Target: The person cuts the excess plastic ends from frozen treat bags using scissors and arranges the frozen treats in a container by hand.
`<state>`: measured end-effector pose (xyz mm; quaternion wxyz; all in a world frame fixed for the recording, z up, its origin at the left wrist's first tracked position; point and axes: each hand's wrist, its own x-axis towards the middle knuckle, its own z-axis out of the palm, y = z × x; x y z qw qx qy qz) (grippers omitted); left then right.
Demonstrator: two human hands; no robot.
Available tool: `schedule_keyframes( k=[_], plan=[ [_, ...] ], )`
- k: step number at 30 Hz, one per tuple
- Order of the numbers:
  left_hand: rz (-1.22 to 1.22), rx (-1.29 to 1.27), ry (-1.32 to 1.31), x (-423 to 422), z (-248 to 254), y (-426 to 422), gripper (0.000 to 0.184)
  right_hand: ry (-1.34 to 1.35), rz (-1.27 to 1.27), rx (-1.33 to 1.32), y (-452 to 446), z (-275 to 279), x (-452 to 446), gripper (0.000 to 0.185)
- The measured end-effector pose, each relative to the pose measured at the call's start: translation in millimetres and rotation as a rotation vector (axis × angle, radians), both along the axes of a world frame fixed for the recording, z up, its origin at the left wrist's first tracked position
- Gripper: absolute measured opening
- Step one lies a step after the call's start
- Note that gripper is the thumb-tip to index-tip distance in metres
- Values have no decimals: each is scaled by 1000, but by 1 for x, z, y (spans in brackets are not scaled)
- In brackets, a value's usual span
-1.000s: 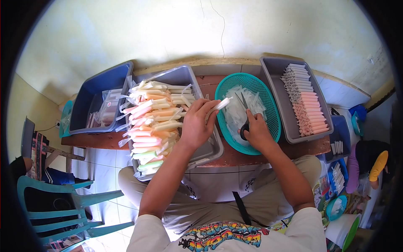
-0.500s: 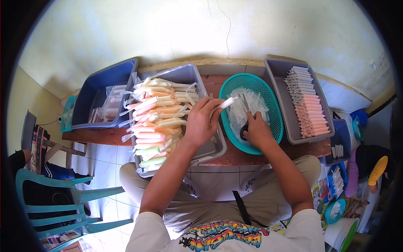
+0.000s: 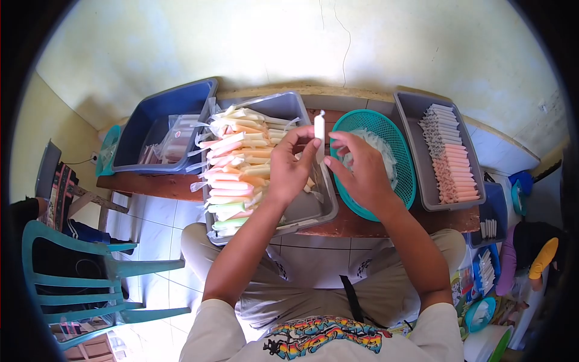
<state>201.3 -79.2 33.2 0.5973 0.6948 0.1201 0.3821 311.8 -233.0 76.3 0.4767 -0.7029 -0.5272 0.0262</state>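
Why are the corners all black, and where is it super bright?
Head view: dark corners frame a rounded picture, probably from a very wide lens; head view: the wall is washed out at top middle, the floor glares white at lower left, and the tube in the left hand looks pale, with little detail showing.

On the bench (image 3: 325,227) stand, from left to right, one tub (image 3: 137,127), a second tub (image 3: 310,209) with sticks (image 3: 232,166), a basket (image 3: 402,169) and a third tub (image 3: 415,120). The wall (image 3: 271,48) is behind them.
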Motion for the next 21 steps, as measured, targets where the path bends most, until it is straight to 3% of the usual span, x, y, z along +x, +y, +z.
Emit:
schedule_keyframes(
  k=[10, 14, 17, 21],
  plan=[
    [51, -254, -60, -34, 20, 51, 25, -56, 95, 173, 103, -12, -8, 24],
    [149, -146, 149, -40, 28, 89, 32, -160, 84, 149, 143, -21, -2, 17],
    [238, 225, 289, -37, 25, 127, 45, -271, 35, 90, 167, -23, 9, 16],
    [287, 472, 467, -34, 25, 168, 48, -487, -77, -35, 190, -33, 24, 15]
  ],
)
